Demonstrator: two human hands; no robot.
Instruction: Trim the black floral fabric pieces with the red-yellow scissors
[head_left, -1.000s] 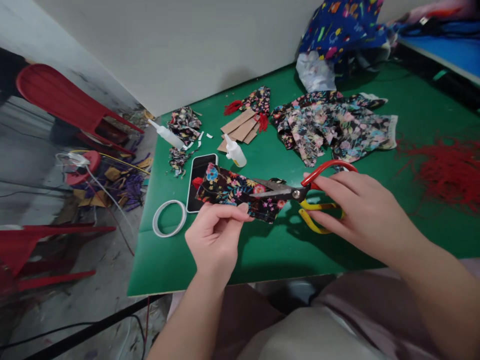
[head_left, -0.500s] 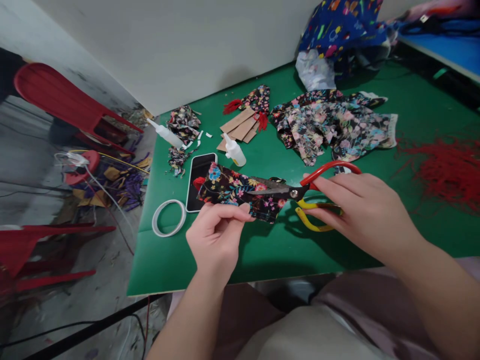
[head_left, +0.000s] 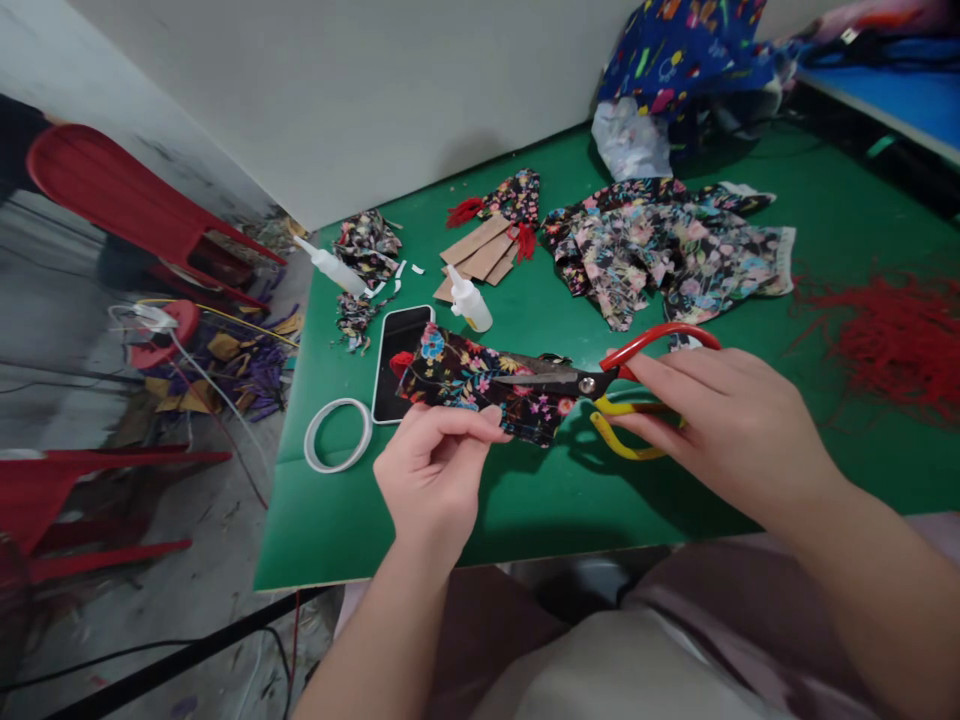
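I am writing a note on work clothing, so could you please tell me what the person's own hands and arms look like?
The left hand and right hand wear no gloves, and no rings, watch or bracelet show. The left forearm and right forearm are bare, with no sleeves in view. Near the body, greyish clothing and mauve clothing show.

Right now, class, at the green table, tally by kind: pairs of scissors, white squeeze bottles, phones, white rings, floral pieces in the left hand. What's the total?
Pairs of scissors: 1
White squeeze bottles: 2
Phones: 1
White rings: 1
Floral pieces in the left hand: 1
Total: 6
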